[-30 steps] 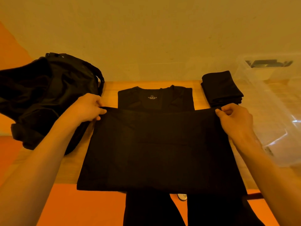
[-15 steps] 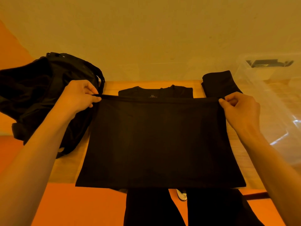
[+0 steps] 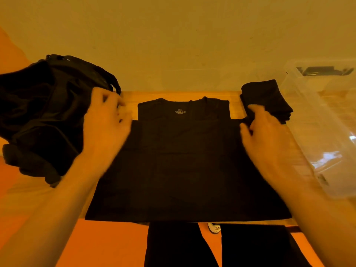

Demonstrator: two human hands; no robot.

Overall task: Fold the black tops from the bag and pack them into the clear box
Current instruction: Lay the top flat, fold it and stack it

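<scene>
A black top (image 3: 185, 160) lies flat on the wooden table (image 3: 129, 97). Its lower half is folded up, and the collar and label still show at the far edge. My left hand (image 3: 107, 122) is blurred, with loose fingers beside the fold's left corner and nothing in its grip. My right hand (image 3: 267, 135) pinches the fold's right corner. The black bag (image 3: 44, 116) slumps at the left. A folded black top (image 3: 269, 97) lies at the far right next to the clear box (image 3: 327, 122).
A pale wall rises right behind the table. The box has a dark handle clip (image 3: 325, 71) on its far side. My legs in black trousers (image 3: 173, 247) and a white shoe (image 3: 213, 228) show below the table's near edge, over an orange floor.
Both hands carried the hem away from me and laid it down just below the collar. My left hand has let go of its corner and is moving; my right still pinches its corner.
</scene>
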